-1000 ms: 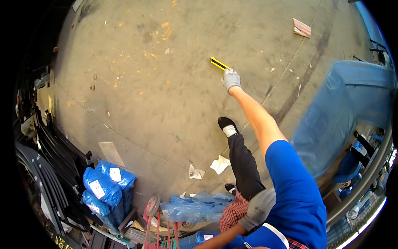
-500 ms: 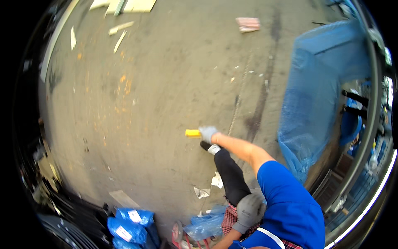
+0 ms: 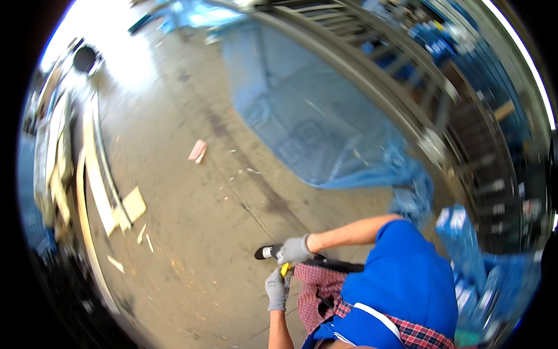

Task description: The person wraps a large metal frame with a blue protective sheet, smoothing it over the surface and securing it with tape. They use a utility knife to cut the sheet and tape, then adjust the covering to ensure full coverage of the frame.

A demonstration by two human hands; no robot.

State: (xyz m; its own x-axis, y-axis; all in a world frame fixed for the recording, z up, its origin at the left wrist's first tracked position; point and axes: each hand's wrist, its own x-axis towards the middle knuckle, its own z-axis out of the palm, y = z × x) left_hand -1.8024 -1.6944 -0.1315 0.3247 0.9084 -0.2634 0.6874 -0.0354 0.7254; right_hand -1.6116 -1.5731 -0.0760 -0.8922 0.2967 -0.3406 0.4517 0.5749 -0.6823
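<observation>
My left hand (image 3: pixel 276 289) and my right hand (image 3: pixel 295 250), both in grey work gloves, meet in front of my body. Between their fingers shows a small yellow object (image 3: pixel 285 269), probably a handled tool; its exact kind is hidden by the gloves. Both hands appear curled around it, the right from above and the left from below. Just beyond the hands my dark shoe (image 3: pixel 266 252) stands on the concrete floor. A red checked cloth (image 3: pixel 318 282) hangs at my waist, close to both hands.
Blue plastic sheeting (image 3: pixel 314 131) covers a large area ahead, beside a grey metal frame (image 3: pixel 372 70). Long boards (image 3: pixel 99 174) lie at the left with wood scraps. A pinkish packet (image 3: pixel 198 151) lies on the floor. Blue-wrapped packages (image 3: pixel 462 238) stand at the right.
My view has swung to the right. My right hand, stretched out with the yellow object before, is now drawn in. My left hand has come from my waist to meet it.
</observation>
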